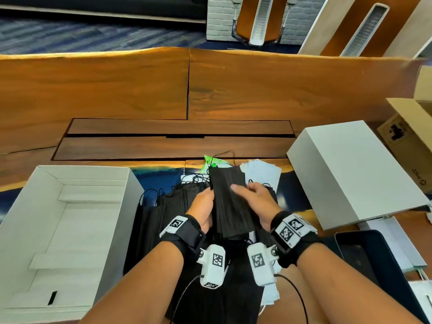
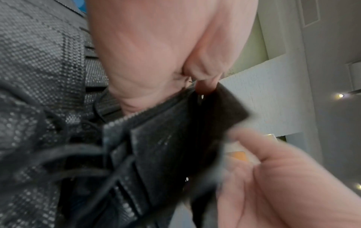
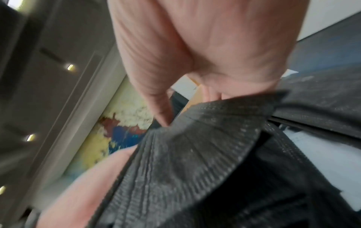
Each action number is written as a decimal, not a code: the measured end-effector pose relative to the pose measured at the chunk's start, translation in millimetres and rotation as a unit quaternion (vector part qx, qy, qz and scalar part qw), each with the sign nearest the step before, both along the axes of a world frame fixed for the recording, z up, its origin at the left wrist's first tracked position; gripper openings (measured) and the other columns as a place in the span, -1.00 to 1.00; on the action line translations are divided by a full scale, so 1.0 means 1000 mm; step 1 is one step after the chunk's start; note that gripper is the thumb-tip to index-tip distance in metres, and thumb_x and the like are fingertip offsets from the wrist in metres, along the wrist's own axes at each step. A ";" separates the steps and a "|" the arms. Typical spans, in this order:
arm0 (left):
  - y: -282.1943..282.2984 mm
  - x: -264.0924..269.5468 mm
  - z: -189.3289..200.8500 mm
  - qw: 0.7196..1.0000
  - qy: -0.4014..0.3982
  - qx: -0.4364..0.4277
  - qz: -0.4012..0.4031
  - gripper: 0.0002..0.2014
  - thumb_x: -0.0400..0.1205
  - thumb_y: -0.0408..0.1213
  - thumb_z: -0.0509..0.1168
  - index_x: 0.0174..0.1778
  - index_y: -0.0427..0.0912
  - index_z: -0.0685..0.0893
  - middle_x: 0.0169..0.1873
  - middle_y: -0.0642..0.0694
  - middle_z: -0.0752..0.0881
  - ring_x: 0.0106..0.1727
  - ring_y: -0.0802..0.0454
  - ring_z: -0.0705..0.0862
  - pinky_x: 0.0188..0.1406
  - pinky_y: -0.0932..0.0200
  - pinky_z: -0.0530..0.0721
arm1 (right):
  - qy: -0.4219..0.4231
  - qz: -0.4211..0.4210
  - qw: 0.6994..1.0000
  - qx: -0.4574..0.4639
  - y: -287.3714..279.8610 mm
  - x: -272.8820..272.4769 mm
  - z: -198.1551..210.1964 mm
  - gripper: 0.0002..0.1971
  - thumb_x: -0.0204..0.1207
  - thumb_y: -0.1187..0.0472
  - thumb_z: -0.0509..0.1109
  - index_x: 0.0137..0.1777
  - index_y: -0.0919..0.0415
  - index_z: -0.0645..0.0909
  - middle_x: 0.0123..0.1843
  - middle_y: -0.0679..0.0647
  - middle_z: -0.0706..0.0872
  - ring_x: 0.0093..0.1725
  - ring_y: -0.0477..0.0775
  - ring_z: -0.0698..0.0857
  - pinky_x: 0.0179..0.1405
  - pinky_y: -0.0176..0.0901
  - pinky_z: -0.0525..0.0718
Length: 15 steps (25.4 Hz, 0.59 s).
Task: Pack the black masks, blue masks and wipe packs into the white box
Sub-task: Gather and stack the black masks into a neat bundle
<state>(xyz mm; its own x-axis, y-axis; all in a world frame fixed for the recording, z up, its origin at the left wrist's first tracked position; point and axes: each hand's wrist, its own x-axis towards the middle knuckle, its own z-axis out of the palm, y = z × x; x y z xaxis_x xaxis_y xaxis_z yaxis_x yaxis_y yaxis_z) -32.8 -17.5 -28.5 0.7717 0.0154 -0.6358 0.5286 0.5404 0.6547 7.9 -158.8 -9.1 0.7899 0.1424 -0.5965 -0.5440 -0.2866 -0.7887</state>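
Bare wood is lying beyond the white box (image 1: 112, 183) (left) while the left hand (image 1: 203, 208) and right hand (image 1: 256, 199) are both gripping a black mask stack (image 1: 230, 202).

My head camera is looking forward and steeply down from above the wooden table (image 1: 233, 90), taking in both forearms, the white box (image 1: 70, 220) at my left and the far room — the widest and most distant view I am getting. The left wrist camera is sitting very close under the left hand (image 2: 156, 50), facing along the palm and tilting up toward walls and ceiling, and the right wrist camera is doing the same under the right hand (image 3: 215, 46). All three are sharing the stack of black masks (image 1: 230, 206) held between both hands.
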 end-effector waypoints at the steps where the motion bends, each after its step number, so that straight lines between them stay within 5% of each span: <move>1: 0.002 0.000 0.000 1.000 0.004 -0.007 0.004 -0.63 0.77 -0.05 0.16 0.26 -0.21 0.72 0.13 -0.29 0.79 0.13 -0.22 0.78 0.17 -0.17 0.74 | -0.034 0.007 0.998 -0.055 0.002 0.000 -0.011 -0.61 0.40 0.02 0.55 0.10 0.16 0.53 0.01 0.14 0.76 -0.02 0.12 0.77 0.04 0.10 0.77; 4: 0.010 -0.001 -0.008 0.999 0.018 -0.019 0.024 -0.34 0.66 0.31 0.07 0.31 -0.18 0.71 0.19 -0.24 0.78 0.25 -0.19 0.75 0.33 -0.22 0.64 | -0.101 0.044 0.981 -0.157 0.006 0.000 -0.026 -0.72 0.40 0.05 0.44 0.09 0.09 0.59 -0.01 0.11 0.77 0.01 0.15 0.76 0.15 0.20 0.73; 6: 0.013 -0.001 -0.013 1.000 0.014 -0.014 0.023 -0.29 0.59 0.37 0.12 0.33 -0.18 0.70 0.19 -0.24 0.78 0.25 -0.20 0.75 0.32 -0.22 0.64 | -0.110 0.037 0.977 -0.177 0.005 0.002 -0.029 -0.77 0.52 0.13 0.33 0.14 0.13 0.62 0.08 0.10 0.75 0.09 0.14 0.72 0.23 0.14 0.67; 8: 0.012 -0.002 -0.013 1.000 0.012 0.014 0.023 -0.46 0.63 0.17 0.29 0.33 -0.19 0.68 0.15 -0.24 0.80 0.18 -0.21 0.77 0.21 -0.18 0.72 | -0.111 0.015 0.981 -0.156 0.008 -0.002 -0.031 -0.83 0.62 0.21 0.24 0.12 0.16 0.63 0.13 0.11 0.71 0.12 0.12 0.67 0.23 0.04 0.64; 11: 0.005 -0.003 -0.014 0.998 0.012 0.062 0.022 -0.74 0.67 -0.28 0.37 0.26 -0.24 0.68 0.07 -0.29 0.80 0.07 -0.22 0.79 -0.01 -0.06 0.78 | -0.131 0.050 0.981 -0.136 0.015 -0.015 -0.031 -0.89 0.66 0.17 0.23 -0.07 0.11 0.56 -0.08 0.07 0.66 -0.05 0.09 0.63 0.02 -0.01 0.59; 13: 0.004 -0.004 -0.016 0.996 0.011 0.079 0.029 -0.77 0.65 -0.37 0.37 0.23 -0.26 0.69 0.05 -0.28 0.80 0.03 -0.22 0.78 -0.04 -0.05 0.78 | -0.168 0.040 0.966 -0.190 0.005 -0.011 -0.033 -0.84 0.65 0.12 0.23 -0.10 0.13 0.58 -0.06 0.09 0.67 -0.02 0.11 0.65 0.04 -0.01 0.58; 15: 0.010 -0.005 -0.019 0.996 0.022 0.081 0.031 -0.78 0.63 -0.36 0.41 0.19 -0.23 0.71 0.03 -0.26 0.81 0.01 -0.20 0.79 -0.07 -0.04 0.79 | -0.173 0.014 0.943 -0.285 -0.019 0.001 -0.034 -0.82 0.58 0.09 0.31 0.07 0.15 0.59 0.13 0.15 0.64 0.17 0.22 0.64 0.20 0.05 0.59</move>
